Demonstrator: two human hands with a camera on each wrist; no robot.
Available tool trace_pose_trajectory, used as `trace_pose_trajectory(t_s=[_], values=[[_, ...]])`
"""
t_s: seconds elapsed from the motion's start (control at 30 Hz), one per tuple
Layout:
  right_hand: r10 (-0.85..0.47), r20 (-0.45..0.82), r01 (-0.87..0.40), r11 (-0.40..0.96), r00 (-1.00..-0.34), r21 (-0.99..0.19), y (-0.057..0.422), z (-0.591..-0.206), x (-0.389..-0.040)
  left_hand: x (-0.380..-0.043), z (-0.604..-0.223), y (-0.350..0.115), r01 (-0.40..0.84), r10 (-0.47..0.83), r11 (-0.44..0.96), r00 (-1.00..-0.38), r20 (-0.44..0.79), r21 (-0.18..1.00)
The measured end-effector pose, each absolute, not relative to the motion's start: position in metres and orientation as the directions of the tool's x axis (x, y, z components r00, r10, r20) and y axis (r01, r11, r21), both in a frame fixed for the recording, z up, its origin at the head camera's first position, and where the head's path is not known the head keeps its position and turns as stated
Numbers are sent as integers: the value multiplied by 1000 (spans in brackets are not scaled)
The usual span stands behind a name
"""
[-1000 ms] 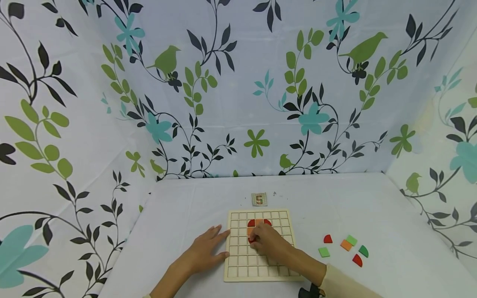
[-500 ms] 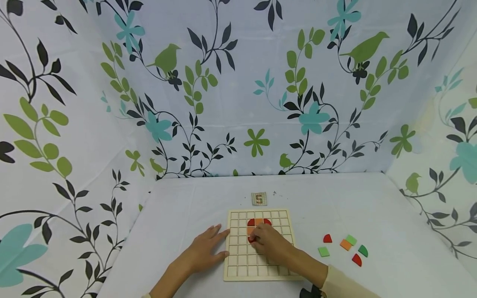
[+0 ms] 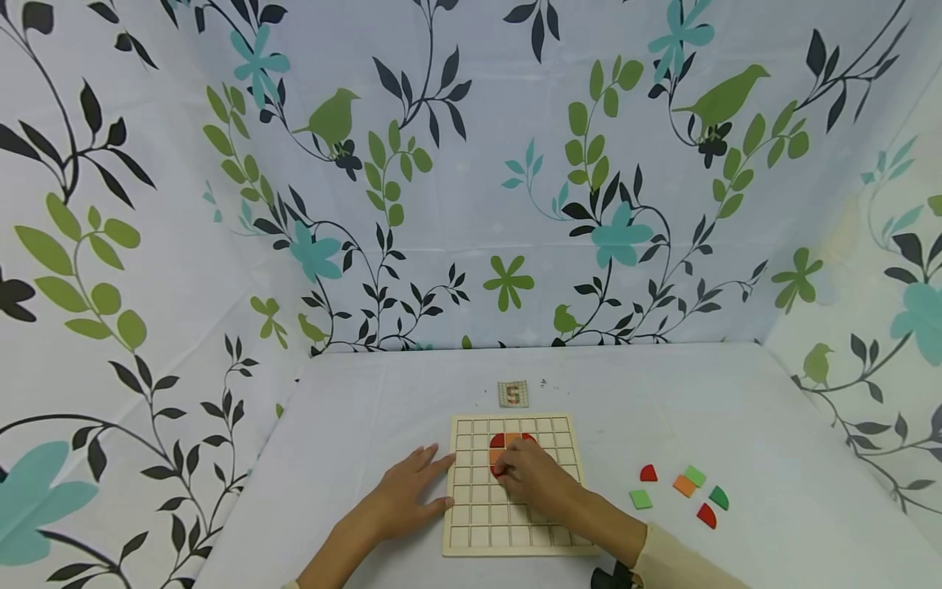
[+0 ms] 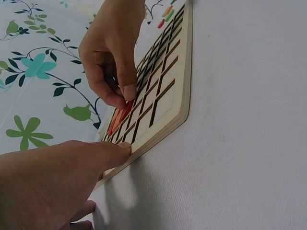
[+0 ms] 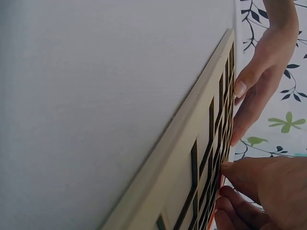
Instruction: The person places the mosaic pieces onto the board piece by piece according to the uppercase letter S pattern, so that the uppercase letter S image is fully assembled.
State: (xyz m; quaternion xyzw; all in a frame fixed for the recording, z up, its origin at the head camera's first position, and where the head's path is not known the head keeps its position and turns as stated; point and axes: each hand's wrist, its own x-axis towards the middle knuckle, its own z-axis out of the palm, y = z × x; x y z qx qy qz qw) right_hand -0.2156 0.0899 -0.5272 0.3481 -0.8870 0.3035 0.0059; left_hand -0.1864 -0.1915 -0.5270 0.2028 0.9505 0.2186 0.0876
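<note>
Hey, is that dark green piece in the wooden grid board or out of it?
Out. The head view shows the dark green piece lying on the white tabletop, apart from the wooden grid board.

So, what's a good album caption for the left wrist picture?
Right hand pinches a red piece on a wooden grid board; left hand rests at its edge.

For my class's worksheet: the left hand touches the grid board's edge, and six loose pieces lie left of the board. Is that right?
Not quite: the head view shows the six loose pieces lying right of the grid board. The rest stands.
</note>
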Motion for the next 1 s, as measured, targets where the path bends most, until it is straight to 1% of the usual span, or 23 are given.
trace_pose_trajectory(t_s=[0.13, 0.23, 0.37, 0.47, 0.57, 0.8, 1.0], values=[[-621, 238, -640, 576, -747, -507, 95, -525, -214, -188, -528, -190, 345, 423, 825, -902, -86, 448], [-600, 207, -607, 601, -772, -519, 105, -521, -211, -188, -528, -189, 338, 417, 831, -904, -94, 441], [-512, 144, -490, 645, -847, -587, 128, -517, -208, -188, -528, -188, 333, 412, 836, -906, -97, 436], [-431, 134, -415, 663, -892, -623, 152, -513, -209, -189, -528, -188, 332, 410, 837, -907, -96, 435], [-355, 139, -359, 690, -925, -628, 181, -508, -208, -189, -528, -188, 334, 409, 839, -908, -93, 429], [-213, 104, -231, 753, -972, -617, 249, -498, -197, -188, -527, -188, 324, 402, 840, -910, -100, 435], [-104, 12, -91, 796, -994, -598, 296, -501, -181, -188, -528, -188, 331, 412, 834, -906, -99, 442]])
